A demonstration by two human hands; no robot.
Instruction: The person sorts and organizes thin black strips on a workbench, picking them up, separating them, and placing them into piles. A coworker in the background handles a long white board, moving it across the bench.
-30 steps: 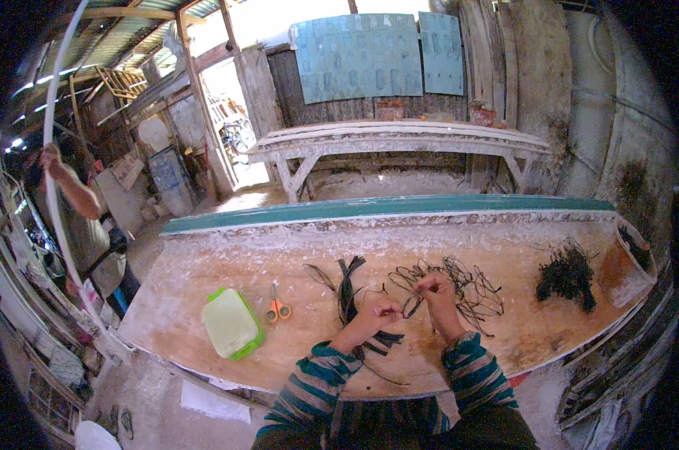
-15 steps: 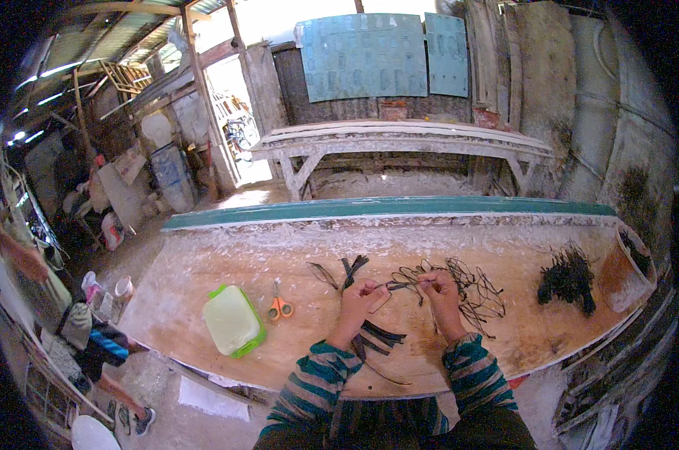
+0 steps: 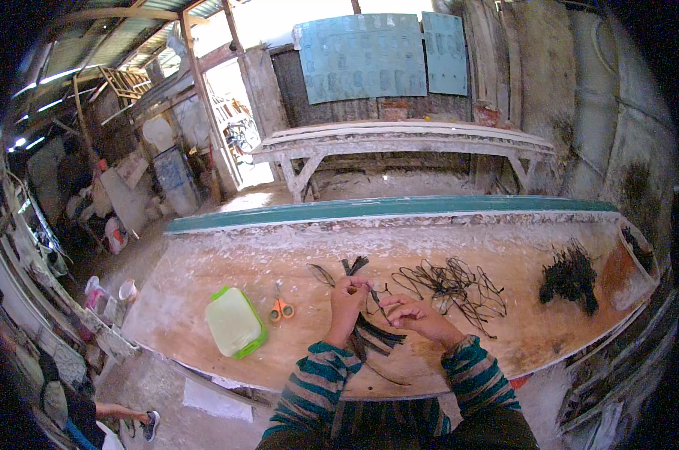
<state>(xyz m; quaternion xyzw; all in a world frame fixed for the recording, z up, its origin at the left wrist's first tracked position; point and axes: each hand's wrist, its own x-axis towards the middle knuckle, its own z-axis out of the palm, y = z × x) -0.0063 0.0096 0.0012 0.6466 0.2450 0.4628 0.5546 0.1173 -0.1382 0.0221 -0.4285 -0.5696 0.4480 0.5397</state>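
Black strip apparently pinched between both hands.

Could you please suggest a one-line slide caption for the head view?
Left hand and right hand work a thin black strand over a wooden workbench, beside orange-handled scissors.

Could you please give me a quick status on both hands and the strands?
Left hand and right hand both pinching thin black strands. Loose tangle of black strands beyond right hand. Orange-handled scissors left, untouched.
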